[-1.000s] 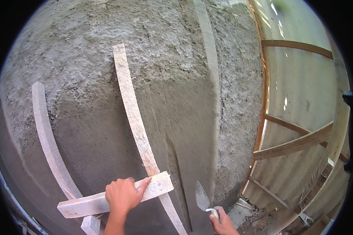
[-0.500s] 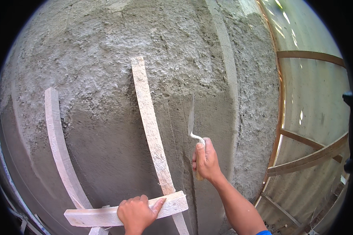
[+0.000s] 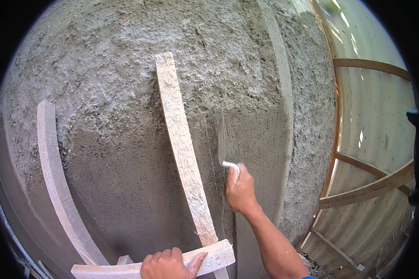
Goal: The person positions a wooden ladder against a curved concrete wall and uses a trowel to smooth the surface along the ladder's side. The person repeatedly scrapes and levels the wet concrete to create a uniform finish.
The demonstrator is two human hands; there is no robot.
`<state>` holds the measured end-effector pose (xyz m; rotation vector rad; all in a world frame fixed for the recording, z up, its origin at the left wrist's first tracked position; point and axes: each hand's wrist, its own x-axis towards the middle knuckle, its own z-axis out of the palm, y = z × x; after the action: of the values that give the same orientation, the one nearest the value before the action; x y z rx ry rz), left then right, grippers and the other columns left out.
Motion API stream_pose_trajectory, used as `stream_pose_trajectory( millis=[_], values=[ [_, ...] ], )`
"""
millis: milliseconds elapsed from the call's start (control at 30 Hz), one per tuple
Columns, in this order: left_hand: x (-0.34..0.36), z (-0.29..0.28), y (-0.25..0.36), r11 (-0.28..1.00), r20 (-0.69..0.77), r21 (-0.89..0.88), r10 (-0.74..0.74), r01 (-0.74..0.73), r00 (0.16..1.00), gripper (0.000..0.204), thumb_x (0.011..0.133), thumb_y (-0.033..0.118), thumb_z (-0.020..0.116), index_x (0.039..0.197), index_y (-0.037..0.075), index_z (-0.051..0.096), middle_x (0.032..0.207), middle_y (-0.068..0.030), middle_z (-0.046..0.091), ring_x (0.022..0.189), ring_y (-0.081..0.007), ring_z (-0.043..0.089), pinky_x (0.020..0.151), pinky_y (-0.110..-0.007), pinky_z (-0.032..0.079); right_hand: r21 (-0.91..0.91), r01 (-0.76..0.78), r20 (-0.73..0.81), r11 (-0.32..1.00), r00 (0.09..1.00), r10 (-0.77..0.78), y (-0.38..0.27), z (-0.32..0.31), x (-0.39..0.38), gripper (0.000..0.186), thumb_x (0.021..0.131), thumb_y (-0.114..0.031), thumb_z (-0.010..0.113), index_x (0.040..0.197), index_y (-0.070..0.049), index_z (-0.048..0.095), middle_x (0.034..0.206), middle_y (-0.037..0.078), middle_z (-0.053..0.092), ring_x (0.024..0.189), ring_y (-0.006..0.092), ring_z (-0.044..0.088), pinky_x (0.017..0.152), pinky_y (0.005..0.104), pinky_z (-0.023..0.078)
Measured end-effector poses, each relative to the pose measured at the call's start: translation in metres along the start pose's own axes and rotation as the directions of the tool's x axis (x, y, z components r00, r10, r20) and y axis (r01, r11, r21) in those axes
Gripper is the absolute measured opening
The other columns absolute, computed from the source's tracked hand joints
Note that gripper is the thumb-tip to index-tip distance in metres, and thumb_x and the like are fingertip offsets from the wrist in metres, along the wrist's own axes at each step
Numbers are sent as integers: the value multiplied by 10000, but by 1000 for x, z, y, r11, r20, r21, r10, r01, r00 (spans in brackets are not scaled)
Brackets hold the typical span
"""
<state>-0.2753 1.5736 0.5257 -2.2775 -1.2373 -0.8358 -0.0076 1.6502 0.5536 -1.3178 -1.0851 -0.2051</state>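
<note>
My right hand (image 3: 241,189) is closed round the handle of a trowel (image 3: 221,137). Its grey blade points up and lies against or very near the damp mortar on the wall (image 3: 130,181), just right of a wooden post. At the lower middle, my left hand (image 3: 168,266) grips a pale wooden crosspiece (image 3: 214,257), fingers over the top and thumb along its front. That crosspiece passes in front of the mortar-crusted upright post (image 3: 180,139). Below the trowel, the handle is mostly hidden by my fingers.
Another wooden upright (image 3: 56,172) stands at the left. The upper wall (image 3: 125,56) is rough mortar, and a smoother vertical strip (image 3: 284,83) runs down its right part. Further right, corrugated sheeting (image 3: 381,121) is braced by wooden battens (image 3: 368,63).
The trowel and my right hand have moved slightly left, toward the upright post, and the blade has turned to show more of its face. The view has shifted, with the crosspiece lower.
</note>
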Motion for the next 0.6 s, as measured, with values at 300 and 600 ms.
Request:
stream_pose_trajectory(
  millis=[300,600],
  values=[
    [1,-2,0,1000,-67,6,21,-21,998,606,764,632,733,577,72,597,569,-104,597,524,-310,593,569,-431,417,103,223,-72,969,974,-217,-27,-25,34,229,1052,-220,507,998,2,515,727,260,617,706,506,629,590,524,465],
    [1,1,3,1000,-61,-21,-13,12,998,607,751,622,746,564,74,564,560,-105,582,516,-311,578,561,-431,400,-82,-14,87,997,996,21,21,-17,-64,244,1031,-229,517,1031,15,526,771,307,633,773,535,641,643,557,479]
  ],
)
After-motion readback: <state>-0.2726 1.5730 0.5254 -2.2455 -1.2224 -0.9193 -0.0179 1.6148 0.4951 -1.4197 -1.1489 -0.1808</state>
